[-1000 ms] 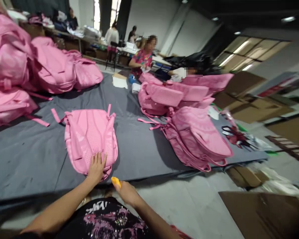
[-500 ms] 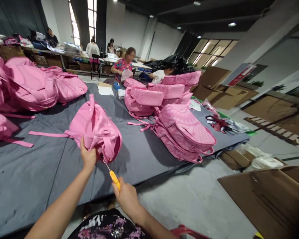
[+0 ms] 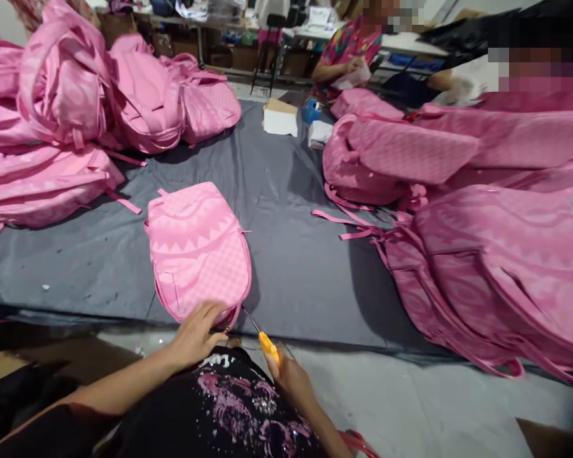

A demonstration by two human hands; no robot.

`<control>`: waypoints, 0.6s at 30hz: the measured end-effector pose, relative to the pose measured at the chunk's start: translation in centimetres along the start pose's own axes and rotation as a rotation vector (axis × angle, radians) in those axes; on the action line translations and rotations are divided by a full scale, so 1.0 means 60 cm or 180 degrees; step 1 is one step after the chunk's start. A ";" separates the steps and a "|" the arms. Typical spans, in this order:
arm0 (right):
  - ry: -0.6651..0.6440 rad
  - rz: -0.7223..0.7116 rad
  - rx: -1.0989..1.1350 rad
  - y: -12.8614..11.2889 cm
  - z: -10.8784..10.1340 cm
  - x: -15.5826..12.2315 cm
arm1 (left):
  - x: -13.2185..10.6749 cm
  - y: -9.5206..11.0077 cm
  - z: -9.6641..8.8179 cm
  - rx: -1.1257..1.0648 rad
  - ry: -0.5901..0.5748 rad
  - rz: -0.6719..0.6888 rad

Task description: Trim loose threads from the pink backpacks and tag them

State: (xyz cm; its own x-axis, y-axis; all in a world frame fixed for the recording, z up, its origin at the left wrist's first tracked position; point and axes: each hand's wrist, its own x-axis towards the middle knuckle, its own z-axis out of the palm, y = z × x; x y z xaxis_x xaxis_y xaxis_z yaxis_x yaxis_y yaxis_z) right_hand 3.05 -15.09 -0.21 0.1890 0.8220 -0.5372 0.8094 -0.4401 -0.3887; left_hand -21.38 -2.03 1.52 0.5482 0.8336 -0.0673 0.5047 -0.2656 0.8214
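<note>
A pink backpack (image 3: 198,248) lies front side up on the dark grey cloth near the table's front edge. My left hand (image 3: 201,331) rests on its lower end, fingers stretched over the fabric and slightly blurred, thumb apart. In my right hand (image 3: 289,375) is a tool with a yellow handle (image 3: 268,348) and a thin metal shaft; its exact kind is unclear. The shaft's tip reaches the backpack's lower right corner, by the pink loop. I cannot tell whether the tip touches the fabric.
Pink backpacks are piled on the left (image 3: 146,95) and the right (image 3: 510,254) of the table (image 3: 296,267). Toward the back lie white paper (image 3: 280,121) and a small blue object (image 3: 311,111). Behind the table, a person in a colourful top (image 3: 346,57) holds something pale.
The backpack, earlier propped up with its straps showing, now lies flat with its front up. My left hand has shifted onto its lower end. My view has tilted down.
</note>
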 end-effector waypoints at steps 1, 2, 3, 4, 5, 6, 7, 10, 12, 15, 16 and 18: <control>-0.0080 -0.0052 0.0041 0.002 0.002 0.003 | 0.008 -0.005 -0.015 0.0322 0.0171 0.0127; -0.0131 -0.0115 0.0085 0.002 0.003 0.007 | 0.020 -0.013 -0.027 0.0517 0.0310 0.0150; -0.0141 -0.0212 0.0142 0.001 0.003 0.011 | 0.034 -0.024 -0.037 0.0543 0.0421 0.0076; -0.0108 -0.0337 0.0205 -0.002 0.002 0.016 | 0.050 -0.033 -0.046 0.0385 0.0539 -0.0068; -0.0044 -0.0464 0.0266 -0.006 0.001 0.021 | 0.066 -0.041 -0.054 0.0094 0.0668 -0.0221; 0.0024 -0.0578 0.0330 -0.011 -0.001 0.027 | 0.081 -0.043 -0.063 -0.0245 0.0808 -0.0341; 0.0070 -0.0668 0.0412 -0.016 -0.004 0.031 | 0.096 -0.038 -0.074 -0.0557 0.0974 -0.0409; 0.0329 -0.0838 0.0847 -0.035 -0.014 0.041 | 0.134 0.011 -0.122 -0.0925 0.1339 -0.0241; 0.0570 -0.0913 0.1209 -0.046 -0.023 0.044 | 0.155 0.061 -0.158 -0.0752 0.1354 0.0098; 0.0713 -0.0944 0.1334 -0.060 -0.052 0.051 | 0.179 0.128 -0.182 -0.0103 0.1218 0.0572; 0.0723 -0.0885 0.1220 -0.065 -0.067 0.057 | 0.184 0.146 -0.179 0.0190 0.1138 0.0694; 0.0748 -0.0699 0.0874 -0.079 -0.106 0.075 | 0.189 0.177 -0.154 0.0781 0.0891 0.0943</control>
State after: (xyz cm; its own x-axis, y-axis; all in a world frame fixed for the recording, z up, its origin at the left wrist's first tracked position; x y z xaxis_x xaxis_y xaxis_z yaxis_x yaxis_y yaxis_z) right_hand 3.62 -7.03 3.97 0.1759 0.9531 -0.2463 0.6724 -0.2991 -0.6771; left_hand -15.95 9.09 14.71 0.5087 0.7942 0.3325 0.5149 -0.5901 0.6218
